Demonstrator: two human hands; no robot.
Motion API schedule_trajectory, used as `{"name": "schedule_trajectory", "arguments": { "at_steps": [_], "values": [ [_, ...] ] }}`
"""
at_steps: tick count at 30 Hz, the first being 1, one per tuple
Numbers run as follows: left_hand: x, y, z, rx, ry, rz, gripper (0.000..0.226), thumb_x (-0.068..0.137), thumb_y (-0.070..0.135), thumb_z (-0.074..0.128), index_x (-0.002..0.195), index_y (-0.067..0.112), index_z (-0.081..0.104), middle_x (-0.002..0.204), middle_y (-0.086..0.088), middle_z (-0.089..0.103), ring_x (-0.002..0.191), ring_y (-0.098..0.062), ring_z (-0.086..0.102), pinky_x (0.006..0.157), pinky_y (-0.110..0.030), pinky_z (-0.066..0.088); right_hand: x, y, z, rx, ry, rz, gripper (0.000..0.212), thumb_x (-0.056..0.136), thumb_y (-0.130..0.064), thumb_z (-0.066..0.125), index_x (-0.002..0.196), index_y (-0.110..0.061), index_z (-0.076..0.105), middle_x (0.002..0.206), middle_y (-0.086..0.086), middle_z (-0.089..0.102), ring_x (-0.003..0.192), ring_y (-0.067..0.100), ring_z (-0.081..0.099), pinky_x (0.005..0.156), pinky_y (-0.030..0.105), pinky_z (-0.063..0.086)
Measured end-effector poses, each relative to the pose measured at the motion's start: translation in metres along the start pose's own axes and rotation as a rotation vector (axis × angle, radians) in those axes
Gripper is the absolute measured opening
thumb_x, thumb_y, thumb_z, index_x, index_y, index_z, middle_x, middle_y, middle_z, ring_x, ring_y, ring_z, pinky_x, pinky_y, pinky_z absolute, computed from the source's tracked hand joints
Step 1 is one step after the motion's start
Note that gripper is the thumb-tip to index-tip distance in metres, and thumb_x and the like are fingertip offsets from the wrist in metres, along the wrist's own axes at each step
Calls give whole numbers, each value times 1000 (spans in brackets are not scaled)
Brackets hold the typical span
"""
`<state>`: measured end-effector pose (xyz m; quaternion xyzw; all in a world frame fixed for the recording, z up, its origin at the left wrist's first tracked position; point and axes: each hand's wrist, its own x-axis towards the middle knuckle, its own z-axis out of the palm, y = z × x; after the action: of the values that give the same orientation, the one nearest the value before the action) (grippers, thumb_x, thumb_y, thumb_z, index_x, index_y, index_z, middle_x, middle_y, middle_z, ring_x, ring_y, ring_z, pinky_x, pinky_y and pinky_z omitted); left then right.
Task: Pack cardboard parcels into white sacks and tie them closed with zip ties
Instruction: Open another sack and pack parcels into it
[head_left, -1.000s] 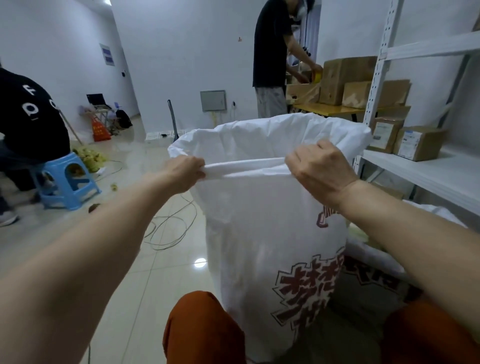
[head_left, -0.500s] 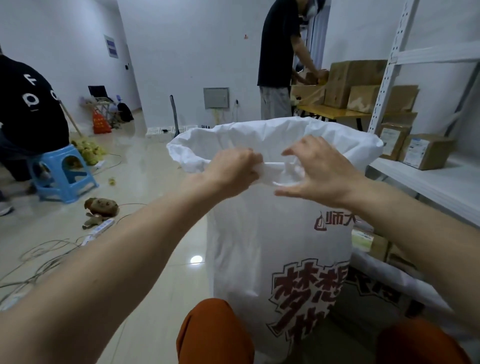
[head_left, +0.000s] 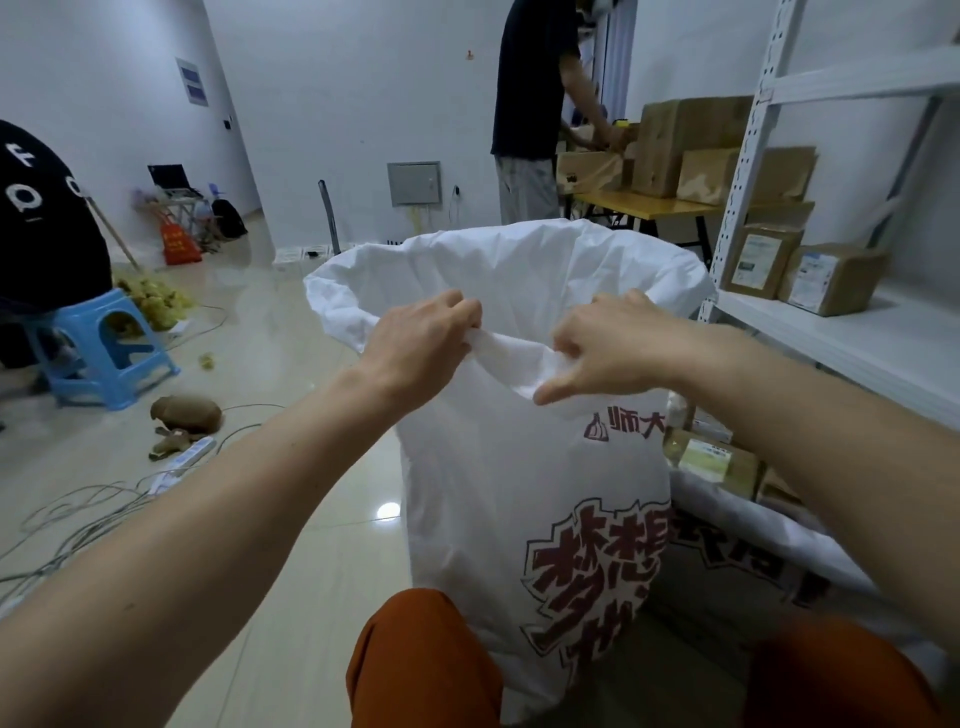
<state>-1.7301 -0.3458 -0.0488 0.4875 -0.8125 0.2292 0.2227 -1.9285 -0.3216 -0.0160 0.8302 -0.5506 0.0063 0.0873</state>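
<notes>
Between our knees on the floor, the tall white woven sack with red print (head_left: 524, 467) could slump because our left hand (head_left: 421, 343) and right hand (head_left: 613, 348) keep their grip clamped only on its near rim.

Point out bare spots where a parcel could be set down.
Bare shelf board in front of the two labelled boxes; bare floor tiles between the white sack and the cables. Crowded: the yellow table, stacked with cartons.

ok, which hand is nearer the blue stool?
Left. The left hand grips the white sack rim on the side toward the blue stool; the right hand pinches the rim farther right.
</notes>
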Motion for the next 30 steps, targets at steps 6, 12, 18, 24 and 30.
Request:
{"name": "schedule_trajectory", "arguments": {
  "at_steps": [6,12,18,24,30],
  "values": [
    [1,-7,-5,14,-227,-212,25,86,15,59,110,16,52,111,-7,59,100,-30,56,66,-33,38,-5,23,3,-500,285,-109,8,82,-6,62,87,-12,61,81,3,52,76,22,49,68,33,39],
    [14,26,-17,-200,-490,-142,41,75,4,65,112,21,56,105,-2,62,106,-24,56,82,-30,47,3,37,24,-345,691,-243,30,54,18,64,57,-6,46,52,11,46,42,24,42,43,25,25],
    [0,17,-31,123,-465,-288,16,79,8,60,94,14,64,86,-6,61,85,-29,59,62,-28,37,-10,70,50,-308,842,-244,24,77,8,62,65,-9,50,51,8,48,39,21,46,40,25,35],
    [20,51,-49,-263,-584,-222,44,71,38,78,109,20,64,96,4,63,91,-19,57,73,-28,44,-4,71,53,-289,929,-243,26,75,9,62,65,-11,48,52,8,46,40,23,45,39,26,34],
    [35,81,-17,-95,-324,-266,17,75,23,75,88,16,66,86,-6,64,82,-28,60,63,-28,40,-17,73,48,89,581,-138,31,73,-27,77,88,-14,53,83,1,53,73,20,51,57,33,46]
  ]
}}
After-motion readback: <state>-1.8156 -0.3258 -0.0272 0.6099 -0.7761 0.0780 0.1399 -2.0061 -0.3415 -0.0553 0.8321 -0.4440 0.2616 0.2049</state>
